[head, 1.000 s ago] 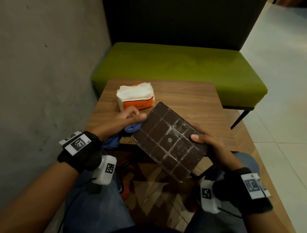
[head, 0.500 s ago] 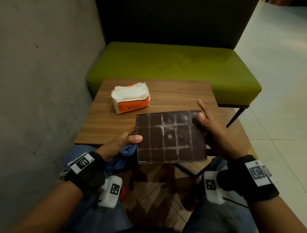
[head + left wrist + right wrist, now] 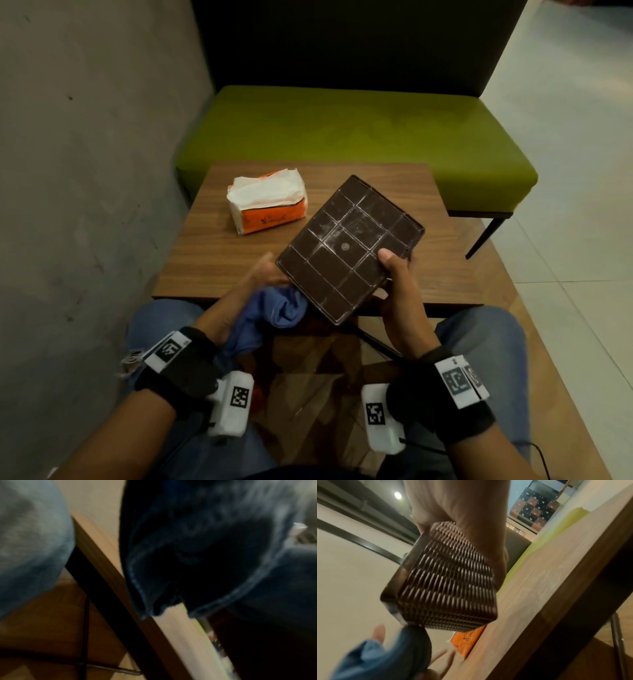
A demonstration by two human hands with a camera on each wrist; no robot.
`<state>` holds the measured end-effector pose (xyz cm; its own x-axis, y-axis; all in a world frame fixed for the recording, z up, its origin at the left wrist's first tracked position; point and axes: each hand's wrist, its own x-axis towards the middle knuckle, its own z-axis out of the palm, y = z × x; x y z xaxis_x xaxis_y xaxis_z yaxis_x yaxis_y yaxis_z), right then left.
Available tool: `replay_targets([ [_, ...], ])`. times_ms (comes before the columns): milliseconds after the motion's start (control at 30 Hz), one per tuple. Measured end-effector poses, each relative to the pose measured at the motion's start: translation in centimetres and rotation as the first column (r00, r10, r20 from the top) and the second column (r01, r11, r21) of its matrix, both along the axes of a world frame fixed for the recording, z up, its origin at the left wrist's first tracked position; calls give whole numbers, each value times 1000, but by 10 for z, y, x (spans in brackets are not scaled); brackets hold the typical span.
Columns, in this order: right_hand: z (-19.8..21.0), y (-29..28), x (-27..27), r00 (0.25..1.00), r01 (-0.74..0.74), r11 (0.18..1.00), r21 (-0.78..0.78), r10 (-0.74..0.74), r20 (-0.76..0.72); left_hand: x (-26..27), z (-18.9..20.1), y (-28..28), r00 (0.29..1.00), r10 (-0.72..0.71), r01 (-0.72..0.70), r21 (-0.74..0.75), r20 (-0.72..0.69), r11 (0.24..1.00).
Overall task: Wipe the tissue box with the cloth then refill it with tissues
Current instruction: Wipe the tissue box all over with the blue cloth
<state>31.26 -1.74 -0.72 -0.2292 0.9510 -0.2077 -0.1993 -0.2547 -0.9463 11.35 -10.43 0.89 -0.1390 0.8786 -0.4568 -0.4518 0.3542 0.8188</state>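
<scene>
The dark brown woven tissue box [image 3: 349,250] is held upside down and tilted above the table, its ribbed, dusty bottom facing me. My right hand [image 3: 397,270] grips its near right corner, thumb on the bottom. In the right wrist view the box [image 3: 447,585] hangs under that hand [image 3: 462,513]. My left hand [image 3: 263,274] sits at the box's left corner and holds the bunched blue cloth [image 3: 281,308], which touches the box's edge. The cloth [image 3: 205,547] fills most of the left wrist view. An orange and white tissue pack [image 3: 267,205] lies on the table beyond.
The small wooden table [image 3: 212,260] stands against a grey wall [image 3: 85,171] on the left. A green bench [image 3: 342,137] with a dark backrest is behind it. My knees in jeans [image 3: 486,342] are at the table's near edge; tiled floor lies to the right.
The box has turned from level to a diagonal and moved farther over the table. My right hand shifted from its far right edge to the near right corner. The left hand stays with the cloth.
</scene>
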Motion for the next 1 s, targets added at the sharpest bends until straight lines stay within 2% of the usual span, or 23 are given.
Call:
replay_targets([
  [67,-2,1,3,998,40,999,22,-40,38,-14,1,5,974,215,-221,80,69,972],
  [100,-3,1,3,997,42,999,31,-43,57,-17,6,11,953,301,-301,134,16,944],
  [167,-6,-3,-1,996,14,999,50,-18,84,-16,17,27,880,388,-293,329,-273,898],
  [233,-6,-9,-9,994,-27,996,84,18,104,0,29,40,692,470,-154,525,-547,837],
  [300,-2,-12,-17,995,-35,991,133,22,96,25,40,44,513,519,50,628,-683,777],
  [333,1,-11,-18,997,-18,988,151,6,81,34,42,43,430,514,185,630,-742,754],
  [400,4,-4,-13,998,31,987,158,-38,47,40,29,36,222,485,459,530,-846,713],
  [433,4,-1,-9,998,44,989,140,-49,33,36,20,31,147,471,536,470,-870,701],
  [467,4,2,-5,999,37,992,119,-41,29,29,12,26,134,449,557,442,-883,703],
  [567,-2,0,-1,999,-15,996,84,12,44,16,9,25,271,406,428,487,-873,761],
  [633,-3,-3,-3,1000,-4,997,77,2,30,18,16,32,369,420,340,541,-829,769],
  [700,1,-2,-2,999,10,996,92,-13,32,26,20,30,440,386,349,551,-811,758],
  [733,4,-1,1,999,21,995,99,-24,26,29,17,25,432,350,415,528,-831,741],
  [800,9,3,10,999,29,994,110,-30,12,30,10,9,361,266,581,439,-894,685],
  [833,10,4,13,1000,13,992,124,-16,18,26,9,7,344,247,615,417,-906,669],
  [867,11,3,13,999,-17,990,138,13,31,21,9,10,357,263,584,434,-896,686],
  [933,10,-2,9,997,-66,987,146,61,44,13,13,22,427,376,368,538,-822,758],
  [967,9,-3,7,997,-76,986,148,71,43,11,16,27,445,442,258,584,-779,770],
  [1000,9,-3,6,997,-75,986,149,70,40,13,19,28,439,480,216,607,-760,765],
])
